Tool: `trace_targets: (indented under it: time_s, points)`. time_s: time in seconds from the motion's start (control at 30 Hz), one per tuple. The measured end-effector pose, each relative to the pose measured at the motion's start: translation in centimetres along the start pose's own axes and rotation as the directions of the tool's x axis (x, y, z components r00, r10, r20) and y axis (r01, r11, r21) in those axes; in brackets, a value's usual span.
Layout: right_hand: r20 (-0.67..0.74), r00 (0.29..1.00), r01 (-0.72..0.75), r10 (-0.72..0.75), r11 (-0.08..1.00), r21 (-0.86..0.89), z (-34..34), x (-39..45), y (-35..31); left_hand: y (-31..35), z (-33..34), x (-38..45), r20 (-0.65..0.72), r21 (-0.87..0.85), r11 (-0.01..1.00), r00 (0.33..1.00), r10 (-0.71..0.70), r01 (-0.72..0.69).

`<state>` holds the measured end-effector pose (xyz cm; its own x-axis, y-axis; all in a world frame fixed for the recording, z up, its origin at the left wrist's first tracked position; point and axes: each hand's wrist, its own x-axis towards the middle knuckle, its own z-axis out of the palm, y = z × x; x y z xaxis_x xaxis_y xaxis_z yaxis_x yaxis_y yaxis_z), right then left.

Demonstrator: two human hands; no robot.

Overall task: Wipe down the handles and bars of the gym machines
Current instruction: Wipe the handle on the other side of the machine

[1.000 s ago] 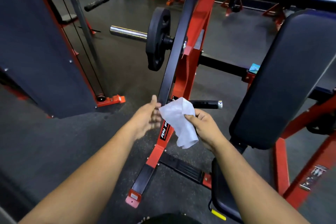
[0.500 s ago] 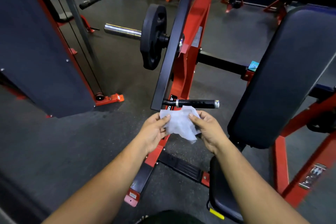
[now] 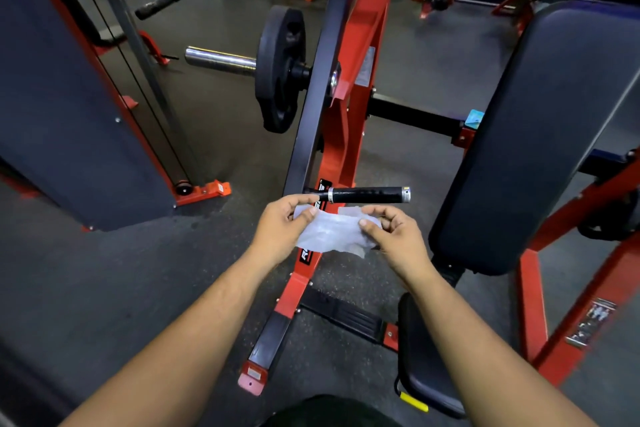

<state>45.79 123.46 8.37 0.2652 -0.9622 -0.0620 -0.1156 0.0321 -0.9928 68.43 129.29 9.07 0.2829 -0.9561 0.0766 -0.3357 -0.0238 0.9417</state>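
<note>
A white wet wipe [image 3: 330,230] is stretched flat between both hands, just below a short black handle [image 3: 367,195] that sticks out to the right from the machine's black lever arm [image 3: 318,87]. My left hand [image 3: 285,230] pinches the wipe's left edge. My right hand [image 3: 394,236] pinches its right edge between thumb and fingers. The wipe hangs a little in front of the handle and does not touch it.
The lever arm carries a black weight plate [image 3: 280,69] on a chrome sleeve [image 3: 221,61]. The red frame [image 3: 360,55] runs down to the floor. A black back pad [image 3: 540,135] stands at the right, and a cable machine panel [image 3: 65,87] at the left.
The wipe hung crumpled from my right hand alone; my left hand has since taken its other edge, and both hands have spread it out flat under the handle.
</note>
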Motion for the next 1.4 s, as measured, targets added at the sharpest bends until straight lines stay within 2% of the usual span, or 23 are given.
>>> trace_targets:
  time_s: [0.07,0.13,0.2,0.23,0.27,0.33,0.4,0.47,0.53,0.63,0.7,0.77,0.83,0.9,0.93,1.0,1.03,1.07,1.1,1.17,1.2,1.3,1.4]
  points:
    - [-0.137,0.991,-0.011,0.012,1.0,0.009,0.5,0.3,0.3,0.1,-0.1,0.0,-0.009,0.025,0.999,1.0,0.028,-0.028]
    - [-0.243,0.956,-0.125,0.166,0.977,0.175,1.4,0.5,0.3,0.2,0.1,-0.1,-0.025,-0.002,1.0,0.999,0.03,-0.03]
    - [-0.125,0.91,-0.31,0.395,0.851,0.424,2.2,0.4,0.0,0.2,0.2,-0.2,-0.042,-0.054,0.999,0.999,0.004,-0.006]
    - [-0.03,0.899,-0.368,0.437,0.791,0.488,2.3,0.2,0.0,0.2,0.1,-0.3,-0.048,-0.07,0.998,0.999,-0.005,0.002]
    - [0.039,0.907,-0.384,0.42,0.784,0.489,2.2,0.1,0.2,0.2,-0.1,-0.2,-0.051,-0.07,0.998,0.999,-0.011,0.007]
    - [0.041,0.954,-0.293,0.297,0.895,0.337,1.5,-0.1,0.8,-0.1,-0.7,0.0,-0.029,-0.027,1.0,0.999,-0.015,0.015]
    - [-0.047,0.991,-0.121,0.123,0.992,0.042,0.7,0.1,1.1,-0.3,-1.4,0.3,0.03,0.064,0.998,0.999,-0.016,0.015]
    - [-0.085,0.996,-0.004,-0.014,0.98,-0.199,0.4,0.5,1.0,-0.3,-1.7,0.6,0.079,0.154,0.988,0.997,-0.018,0.006]
    - [-0.043,0.998,0.032,-0.046,0.961,-0.273,0.1,0.8,0.4,0.0,-1.9,0.7,0.093,0.25,0.968,0.996,-0.012,-0.012]
    - [0.097,0.995,0.038,-0.014,0.968,-0.248,-0.5,1.2,0.0,0.2,-2.5,1.2,0.069,0.407,0.912,0.997,0.027,-0.053]
    - [0.14,0.988,0.112,-0.064,0.924,-0.367,-1.0,1.4,-0.4,0.5,-3.1,1.5,0.066,0.487,0.869,0.996,0.066,-0.089]
    - [0.147,0.976,0.218,-0.163,0.801,-0.557,-1.2,1.6,-1.1,0.7,-3.6,1.8,0.084,0.595,0.783,0.983,0.165,-0.182]
    - [0.155,0.943,0.32,-0.293,0.683,-0.657,-1.3,1.8,-1.5,1.1,-3.8,2.0,0.069,0.699,0.674,0.961,0.269,-0.239]
    - [0.161,0.922,0.368,-0.353,0.667,-0.648,-1.4,1.9,-1.6,1.1,-4.0,2.3,0.035,0.703,0.666,0.947,0.32,-0.251]
    - [0.172,0.915,0.388,-0.366,0.675,-0.627,-1.6,1.8,-1.8,1.1,-4.2,2.5,0.041,0.627,0.731,0.949,0.312,-0.268]
    - [0.229,0.911,0.409,-0.342,0.69,-0.597,-2.2,1.4,-2.6,1.8,-4.7,2.7,0.12,0.323,0.916,0.971,0.208,-0.236]
    - [0.265,0.918,0.397,-0.295,0.689,-0.607,-2.5,1.2,-3.1,2.4,-4.9,2.8,0.178,0.208,0.96,0.972,0.151,-0.187]
    - [0.3,0.926,0.373,-0.228,0.667,-0.646,-2.8,1.1,-3.6,3.2,-5.0,3.0,0.229,0.17,0.97,0.964,0.133,-0.174]
    - [0.327,0.929,0.361,-0.175,0.621,-0.695,-3.1,1.2,-4.0,4.0,-5.1,3.2,0.277,0.197,0.96,0.951,0.141,-0.199]
    - [0.368,0.915,0.396,-0.162,0.526,-0.753,-3.1,1.6,-4.9,5.9,-4.9,4.0,0.37,0.309,0.906,0.914,0.166,-0.289]
    - [0.403,0.897,0.434,-0.18,0.533,-0.726,-2.6,1.7,-5.4,6.9,-4.6,4.5,0.422,0.368,0.866,0.891,0.168,-0.338]
    - [0.51,0.847,0.427,-0.151,0.764,-0.483,0.0,1.4,-6.3,9.6,-3.9,5.4,0.556,0.477,0.752,0.819,0.143,-0.455]
    - [0.499,0.855,0.375,-0.145,0.836,-0.401,1.8,1.6,-5.2,11.0,-4.1,6.0,0.587,0.493,0.732,0.801,0.119,-0.471]
